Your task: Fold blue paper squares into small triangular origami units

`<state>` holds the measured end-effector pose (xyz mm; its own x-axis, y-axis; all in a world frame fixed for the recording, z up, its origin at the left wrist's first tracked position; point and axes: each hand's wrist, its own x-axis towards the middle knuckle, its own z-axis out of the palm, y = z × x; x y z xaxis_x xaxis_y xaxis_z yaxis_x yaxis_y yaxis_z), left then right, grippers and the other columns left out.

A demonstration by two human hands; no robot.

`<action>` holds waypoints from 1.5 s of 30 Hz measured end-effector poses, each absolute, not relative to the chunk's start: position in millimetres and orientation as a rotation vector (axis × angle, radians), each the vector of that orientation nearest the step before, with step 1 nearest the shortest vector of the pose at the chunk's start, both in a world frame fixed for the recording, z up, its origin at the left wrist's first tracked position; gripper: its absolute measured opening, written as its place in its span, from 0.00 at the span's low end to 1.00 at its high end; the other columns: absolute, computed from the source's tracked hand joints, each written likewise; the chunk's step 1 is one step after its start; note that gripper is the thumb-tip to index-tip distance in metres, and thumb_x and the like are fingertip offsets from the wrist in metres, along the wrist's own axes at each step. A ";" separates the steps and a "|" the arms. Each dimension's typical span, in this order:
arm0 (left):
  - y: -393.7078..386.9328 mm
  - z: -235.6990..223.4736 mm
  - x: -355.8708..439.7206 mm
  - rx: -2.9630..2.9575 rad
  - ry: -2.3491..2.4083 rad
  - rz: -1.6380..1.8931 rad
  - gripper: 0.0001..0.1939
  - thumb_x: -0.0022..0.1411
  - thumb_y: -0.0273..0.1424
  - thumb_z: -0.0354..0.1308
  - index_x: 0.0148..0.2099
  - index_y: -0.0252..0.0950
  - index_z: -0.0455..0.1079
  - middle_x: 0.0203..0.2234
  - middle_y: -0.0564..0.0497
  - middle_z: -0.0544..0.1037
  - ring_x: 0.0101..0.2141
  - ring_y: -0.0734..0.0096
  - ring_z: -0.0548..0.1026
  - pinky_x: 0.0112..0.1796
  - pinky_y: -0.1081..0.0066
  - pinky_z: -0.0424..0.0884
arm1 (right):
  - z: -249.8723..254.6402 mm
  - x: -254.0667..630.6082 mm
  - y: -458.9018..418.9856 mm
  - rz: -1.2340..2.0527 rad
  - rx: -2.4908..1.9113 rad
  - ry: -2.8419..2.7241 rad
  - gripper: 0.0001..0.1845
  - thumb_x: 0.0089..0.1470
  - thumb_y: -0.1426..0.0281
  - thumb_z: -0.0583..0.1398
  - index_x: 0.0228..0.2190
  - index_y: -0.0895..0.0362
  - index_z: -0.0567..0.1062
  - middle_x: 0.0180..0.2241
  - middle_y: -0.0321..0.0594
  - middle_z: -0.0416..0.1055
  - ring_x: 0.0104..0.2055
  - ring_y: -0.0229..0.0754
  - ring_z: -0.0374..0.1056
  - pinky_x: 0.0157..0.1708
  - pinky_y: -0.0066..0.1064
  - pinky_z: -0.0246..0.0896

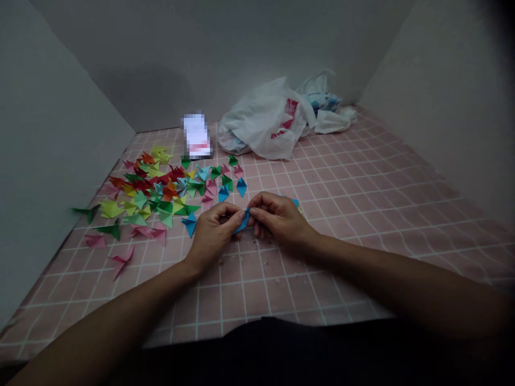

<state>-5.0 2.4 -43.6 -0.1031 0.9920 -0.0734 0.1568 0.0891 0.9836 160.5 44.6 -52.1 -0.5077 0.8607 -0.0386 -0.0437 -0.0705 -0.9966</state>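
Observation:
A small blue piece of folded paper (242,223) is held between both hands above the middle of the table. My left hand (215,228) pinches it between thumb and fingers from the left. On its right side my right hand (277,217) grips the paper's upper edge, thumb against curled fingers. The fingers cover much of the paper, so its full shape is hidden. Just left of my left hand lies a blue folded paper crane (189,224). Behind my right hand, more blue paper (295,202) peeks out, partly hidden.
Many-coloured folded paper cranes (161,206) spread over the table's left half. A lit phone (197,136), its screen blurred, stands at the back. White plastic bags (265,120) lie by the back wall. Pink checked cloth (362,203) covers the table, with walls on three sides.

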 end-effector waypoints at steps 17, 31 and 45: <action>1.3 -42.8 -4.7 1.282 1.439 1.153 0.11 0.58 0.38 0.65 0.30 0.35 0.75 0.28 0.52 0.74 0.25 0.76 0.70 0.21 0.80 0.71 | -52.8 160.8 44.5 1.632 -0.932 -1.533 0.06 0.57 0.66 0.61 0.31 0.55 0.69 0.23 0.32 0.71 0.19 0.32 0.67 0.17 0.23 0.60; 1.6 -46.3 -5.0 1.260 1.441 1.125 0.11 0.55 0.38 0.67 0.32 0.35 0.74 0.25 0.53 0.74 0.24 0.75 0.71 0.23 0.76 0.71 | -48.1 162.1 43.4 1.536 -1.008 -1.624 0.07 0.57 0.65 0.59 0.29 0.55 0.68 0.20 0.31 0.68 0.18 0.35 0.66 0.17 0.25 0.57; -0.2 -46.4 -2.9 1.205 1.346 1.196 0.15 0.54 0.36 0.67 0.41 0.38 0.68 0.31 0.53 0.74 0.28 0.74 0.73 0.31 0.73 0.71 | -47.6 163.8 45.1 1.115 -1.090 -1.719 0.09 0.55 0.68 0.61 0.25 0.54 0.68 0.22 0.34 0.67 0.26 0.38 0.63 0.24 0.28 0.53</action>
